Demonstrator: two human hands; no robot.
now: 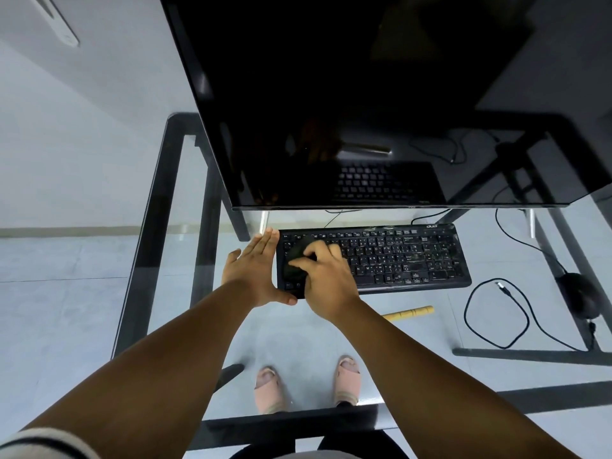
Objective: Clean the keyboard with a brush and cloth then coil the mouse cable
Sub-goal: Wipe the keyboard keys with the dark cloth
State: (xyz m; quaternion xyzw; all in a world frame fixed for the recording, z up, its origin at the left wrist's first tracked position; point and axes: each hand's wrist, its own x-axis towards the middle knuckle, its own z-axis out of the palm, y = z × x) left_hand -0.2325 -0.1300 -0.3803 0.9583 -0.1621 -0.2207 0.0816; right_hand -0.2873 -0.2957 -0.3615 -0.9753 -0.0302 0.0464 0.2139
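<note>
Gripping a dark cloth [298, 260] on the keyboard [414, 256], right hand [326, 276], left hand [255, 273] flat, seemingly bracing its edge

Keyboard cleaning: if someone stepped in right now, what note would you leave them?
Left hand: open, flat against the left end of the keyboard, steadying it.
Right hand: pressing a dark cloth onto the left keys.
Yellow-handled brush lies on the glass desk in front of the keyboard, partly hidden by the right arm.
Mouse sits at the right, its cable in a loose loop with the plug free.
Done: wiping has started at the left end.
Left: wipe the rest, then coil the cable.
</note>
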